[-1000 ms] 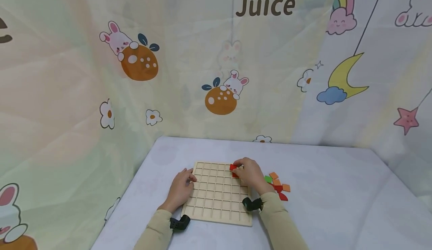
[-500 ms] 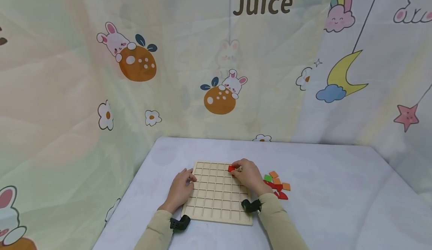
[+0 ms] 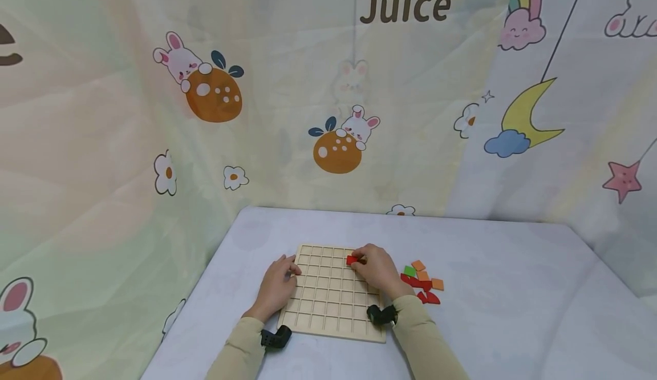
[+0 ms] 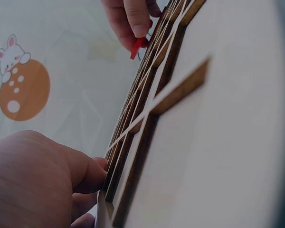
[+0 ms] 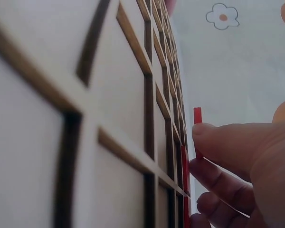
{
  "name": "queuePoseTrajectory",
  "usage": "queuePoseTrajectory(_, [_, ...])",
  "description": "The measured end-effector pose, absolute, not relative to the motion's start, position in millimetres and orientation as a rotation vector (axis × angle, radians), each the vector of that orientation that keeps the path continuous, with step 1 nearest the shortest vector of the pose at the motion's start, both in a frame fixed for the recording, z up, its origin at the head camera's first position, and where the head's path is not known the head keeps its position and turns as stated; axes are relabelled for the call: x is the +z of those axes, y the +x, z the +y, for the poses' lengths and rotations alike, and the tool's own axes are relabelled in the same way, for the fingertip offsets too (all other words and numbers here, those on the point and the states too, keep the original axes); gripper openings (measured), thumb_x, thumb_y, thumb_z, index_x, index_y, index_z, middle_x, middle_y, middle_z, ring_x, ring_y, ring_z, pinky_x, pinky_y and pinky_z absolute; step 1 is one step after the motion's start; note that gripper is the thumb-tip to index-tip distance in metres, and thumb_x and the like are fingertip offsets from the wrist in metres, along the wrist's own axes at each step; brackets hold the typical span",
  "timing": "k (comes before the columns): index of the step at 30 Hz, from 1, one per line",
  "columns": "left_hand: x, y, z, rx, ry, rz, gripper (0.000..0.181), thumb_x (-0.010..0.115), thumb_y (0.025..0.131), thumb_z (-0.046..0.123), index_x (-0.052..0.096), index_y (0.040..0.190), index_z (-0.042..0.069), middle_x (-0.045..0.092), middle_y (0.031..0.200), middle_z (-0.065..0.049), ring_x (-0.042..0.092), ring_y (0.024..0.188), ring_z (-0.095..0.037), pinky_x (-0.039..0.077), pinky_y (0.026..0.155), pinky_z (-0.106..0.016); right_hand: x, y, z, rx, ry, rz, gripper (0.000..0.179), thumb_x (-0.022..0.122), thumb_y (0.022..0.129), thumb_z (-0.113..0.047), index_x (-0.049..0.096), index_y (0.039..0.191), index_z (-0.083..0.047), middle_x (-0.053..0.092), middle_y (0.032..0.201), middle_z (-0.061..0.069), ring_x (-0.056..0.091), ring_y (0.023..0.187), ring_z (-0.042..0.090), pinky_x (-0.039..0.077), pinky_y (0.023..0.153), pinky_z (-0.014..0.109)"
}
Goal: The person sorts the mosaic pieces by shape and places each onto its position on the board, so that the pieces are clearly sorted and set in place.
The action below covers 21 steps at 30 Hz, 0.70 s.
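Observation:
A square wooden grid board point(image 3: 328, 294) lies on the table. Its left edge is held by my left hand point(image 3: 277, 286), fingers bent against the rim; the left wrist view shows the thumb side touching the edge. Over the board's far right corner, my right hand point(image 3: 378, 269) pinches a small flat red tile point(image 3: 351, 260) between thumb and finger. In the right wrist view this tile point(image 5: 198, 118) stands on edge, apart from the board surface. Below it, further red pieces point(image 5: 185, 171) sit in grid cells; my hand hides them in the head view.
Right of the board lies a loose group of tiles: orange squares point(image 3: 437, 284), a green square point(image 3: 409, 271) and several red pieces point(image 3: 422, 283), some curved. The white table point(image 3: 503, 300) extends to the right. A printed curtain point(image 3: 277, 83) hangs behind.
My right hand has shifted slightly toward me and left, and the red tile it pinches has moved a little with it. The left hand keeps its place on the board's edge.

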<state>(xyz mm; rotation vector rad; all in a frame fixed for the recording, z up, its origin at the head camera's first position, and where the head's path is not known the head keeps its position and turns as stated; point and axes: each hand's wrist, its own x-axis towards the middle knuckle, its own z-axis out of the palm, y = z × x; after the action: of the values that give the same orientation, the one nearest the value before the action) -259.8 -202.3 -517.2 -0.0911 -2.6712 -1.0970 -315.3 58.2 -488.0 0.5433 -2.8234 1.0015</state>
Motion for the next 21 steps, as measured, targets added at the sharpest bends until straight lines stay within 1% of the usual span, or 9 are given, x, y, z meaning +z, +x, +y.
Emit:
queuePoseTrajectory(12, [-518.4,-259.9,-203.1,-1.100,-0.113,-2.663,0.017,0.057,0.088,0.001,0.062,0.087,0.017,0.053,0.141,-0.016,0.033,0.142,-0.037,0.018,0.121,-0.049,-487.3,-314.2,55.5,0.964,0.564,-2.815,0.023,0.075,0.085,-0.017,0.074,0.107,-0.009,0.066,0.101,0.003,0.062,0.090,0.019,0.056,0.081,0.036])
queuePoseTrajectory(21, [-518.9,-259.9,-202.5,-1.113,-0.092,-2.665,0.017,0.057,0.087,0.001,0.062,0.087,0.017,0.052,0.142,-0.016,0.032,0.142,-0.037,0.018,0.121,-0.049,-492.2,-315.2,54.2,0.910,0.599,-2.795,0.022,0.076,0.084,-0.019,0.074,0.105,-0.011,0.062,0.096,0.000,0.060,0.086,0.016,0.054,0.077,0.033])
